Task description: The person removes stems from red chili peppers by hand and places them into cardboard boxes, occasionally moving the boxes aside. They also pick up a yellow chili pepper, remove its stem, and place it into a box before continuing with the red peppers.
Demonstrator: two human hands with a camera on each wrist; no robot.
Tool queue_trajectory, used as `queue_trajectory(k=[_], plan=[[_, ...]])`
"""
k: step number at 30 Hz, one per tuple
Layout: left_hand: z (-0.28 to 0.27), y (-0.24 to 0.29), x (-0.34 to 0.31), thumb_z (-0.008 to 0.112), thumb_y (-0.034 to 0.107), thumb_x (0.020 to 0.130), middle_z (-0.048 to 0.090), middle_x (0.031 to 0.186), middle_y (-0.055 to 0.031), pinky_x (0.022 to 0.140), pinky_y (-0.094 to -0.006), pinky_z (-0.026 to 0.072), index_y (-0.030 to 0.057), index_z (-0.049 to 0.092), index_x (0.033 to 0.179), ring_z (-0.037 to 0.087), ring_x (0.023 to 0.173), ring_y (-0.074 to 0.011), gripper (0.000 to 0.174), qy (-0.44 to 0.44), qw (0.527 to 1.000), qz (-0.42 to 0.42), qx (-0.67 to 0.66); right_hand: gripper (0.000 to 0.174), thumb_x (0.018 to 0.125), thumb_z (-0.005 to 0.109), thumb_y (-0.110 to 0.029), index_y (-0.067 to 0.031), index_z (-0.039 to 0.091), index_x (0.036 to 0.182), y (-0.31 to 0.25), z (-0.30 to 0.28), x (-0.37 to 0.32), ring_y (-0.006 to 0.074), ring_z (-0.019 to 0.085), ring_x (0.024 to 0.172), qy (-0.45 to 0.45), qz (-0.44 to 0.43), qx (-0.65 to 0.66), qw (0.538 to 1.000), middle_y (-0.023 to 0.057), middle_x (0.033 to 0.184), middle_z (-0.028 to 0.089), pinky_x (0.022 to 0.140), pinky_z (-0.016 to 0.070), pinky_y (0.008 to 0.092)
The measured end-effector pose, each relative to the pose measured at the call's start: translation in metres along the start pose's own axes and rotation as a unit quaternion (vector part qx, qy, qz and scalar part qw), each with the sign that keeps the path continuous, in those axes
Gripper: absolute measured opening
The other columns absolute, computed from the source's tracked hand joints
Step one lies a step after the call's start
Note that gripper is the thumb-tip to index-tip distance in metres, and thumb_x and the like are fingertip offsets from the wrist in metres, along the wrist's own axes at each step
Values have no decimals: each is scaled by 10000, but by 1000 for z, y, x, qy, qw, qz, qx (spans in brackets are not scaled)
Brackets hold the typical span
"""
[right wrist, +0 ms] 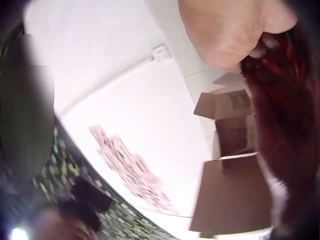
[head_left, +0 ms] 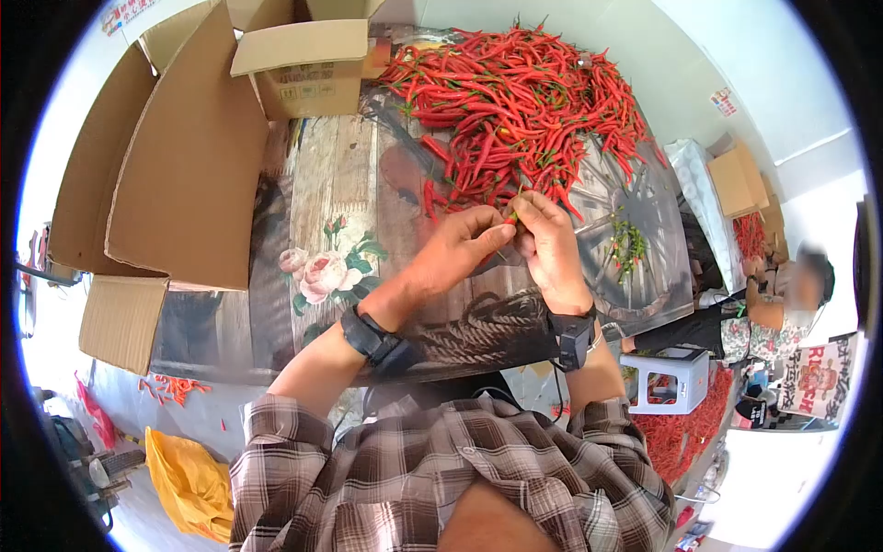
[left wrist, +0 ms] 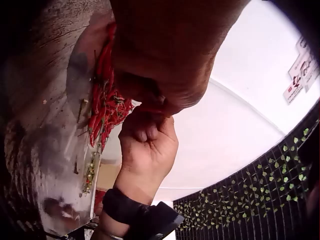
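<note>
A red chili pepper [head_left: 510,220] is between my two hands over the near part of the table, its green stem pointing up. My left hand [head_left: 457,248] pinches it by the red body with thumb and curled fingers. From the other side, my right hand [head_left: 555,250] pinches at the stem end. In the left wrist view, a bit of red shows where the fingertips of the right hand [left wrist: 147,150] meet the left. A large heap of red chili peppers [head_left: 524,101] lies just beyond both hands. Green stems [head_left: 628,244] form a small pile right of my right hand.
Open cardboard boxes [head_left: 184,156] stand at the table's left, a smaller box [head_left: 313,78] behind them. A grey plastic stool [head_left: 676,382] stands on the floor at right, near more red peppers [head_left: 681,432]. Another person [head_left: 782,304] sits beyond it. A yellow bag [head_left: 189,483] lies lower left.
</note>
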State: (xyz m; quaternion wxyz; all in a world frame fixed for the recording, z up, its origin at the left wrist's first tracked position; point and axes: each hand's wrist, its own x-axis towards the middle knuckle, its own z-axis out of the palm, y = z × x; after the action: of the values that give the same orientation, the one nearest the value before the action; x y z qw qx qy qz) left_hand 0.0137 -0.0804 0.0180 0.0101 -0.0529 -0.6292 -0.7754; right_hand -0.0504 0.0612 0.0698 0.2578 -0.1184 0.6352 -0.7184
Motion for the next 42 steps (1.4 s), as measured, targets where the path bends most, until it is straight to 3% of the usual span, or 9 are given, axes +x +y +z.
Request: queue_trajectory(k=[5,8,15,19,21,26,28,32,42], plan=[[-1,-9,-7,558,264,945,460,709,64,529,-208,329,81,581,861,401,628,-20,203,2,996,63,70,274,968,480,-258,-66,469,772,-7,-12,22,36,325,452,-94,5,223,970,-27,653,415,413,252,193],[-1,-5,-8,517,273,944,478,703,33,496,-214,317,88,563,857,414,567,-48,210,4,997,-38,-62,253,957,499,-257,-68,480,790,-16,-23,43,50,354,471,-117,-44,189,974,-17,666,447,426,279,208],[-25,-10,-2,483,322,915,460,653,9,434,-228,289,106,488,802,376,485,-79,244,103,928,-43,-356,140,892,541,-173,-56,587,955,-26,-32,116,77,525,610,19,-42,-152,987,-8,741,562,513,389,205],[-30,-12,1,537,292,915,393,554,44,382,-206,232,130,461,734,318,414,-44,255,105,932,-32,-347,287,813,656,-279,-5,614,735,-17,-23,148,136,553,578,12,-31,-425,904,53,602,562,524,424,292],[-28,-11,0,566,276,913,370,540,58,382,-201,225,138,453,720,301,408,-34,263,113,929,-44,-349,326,795,674,-291,16,603,713,-6,-19,158,184,538,558,-3,-148,-579,802,115,575,526,543,424,352],[-30,-14,2,606,204,899,365,553,71,387,-187,226,120,510,809,297,417,-26,157,120,919,-56,-371,249,822,648,-238,2,617,762,1,-17,142,172,542,549,-8,-212,-467,858,94,577,522,526,416,338],[-27,-11,3,612,216,895,358,560,72,395,-191,230,95,549,880,302,429,-25,137,130,922,-62,-359,168,861,612,-193,-37,622,800,-11,-9,113,98,512,532,-2,-68,-209,975,14,588,531,483,377,256],[-20,-2,0,647,252,881,405,593,77,424,-187,240,51,602,1054,320,466,-17,269,134,955,-88,-248,94,874,601,-153,-59,604,869,-13,-5,65,43,475,516,-10,-63,-130,989,-36,639,532,457,348,193],[-4,-13,-5,642,250,875,551,744,74,552,-204,353,31,648,955,435,645,-14,233,21,998,19,-55,95,840,608,-107,-31,567,800,23,-1,10,108,541,622,-40,-141,-219,965,10,683,558,550,419,258]])
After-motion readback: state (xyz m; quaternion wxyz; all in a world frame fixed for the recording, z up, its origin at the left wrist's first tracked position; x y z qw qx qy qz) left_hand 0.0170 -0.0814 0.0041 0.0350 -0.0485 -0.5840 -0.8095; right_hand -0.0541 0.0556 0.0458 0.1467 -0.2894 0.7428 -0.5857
